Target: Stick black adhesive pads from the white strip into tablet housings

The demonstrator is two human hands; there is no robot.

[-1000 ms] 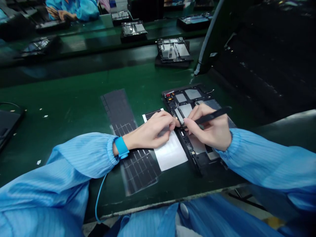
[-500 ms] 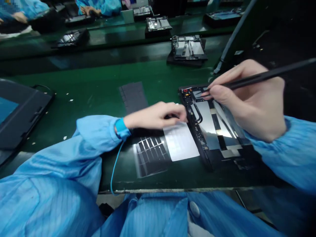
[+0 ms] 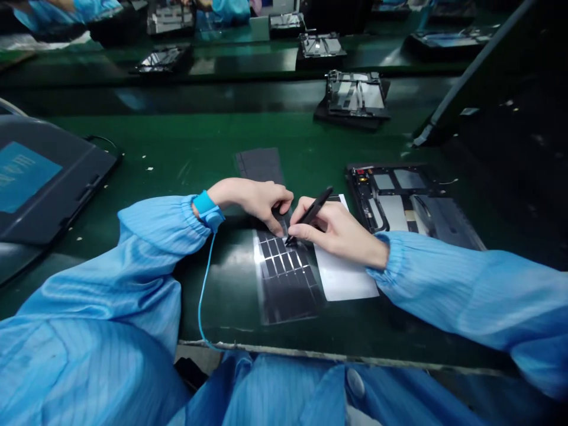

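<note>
My right hand (image 3: 339, 231) grips black tweezers (image 3: 314, 207), their tips down on a clear sheet of black rectangular stickers (image 3: 284, 272). My left hand (image 3: 260, 201) is at the top of this sheet, its fingers curled and its thumb pressed on it by the tweezer tips. A blue wrist strap (image 3: 207, 210) with a cord is on my left wrist. Partly under my right hand lies a white sheet (image 3: 346, 278). To the right, an opened black electronic device (image 3: 394, 195) shows boards, cables and silvery panels. My right sleeve covers its lower part.
A dark grey sheet (image 3: 261, 164) lies beyond my left hand. At the left stands a dark case (image 3: 57, 171) with a blue label. Another opened device (image 3: 357, 97) sits further back, near a slanted grey bar (image 3: 474, 71). Co-workers' blue sleeves (image 3: 231, 10) show at the far side.
My right hand has moved left with the tweezers, from over the opened device to the sticker sheet. My left hand has drawn back from the device's edge to the top of the sheet.
</note>
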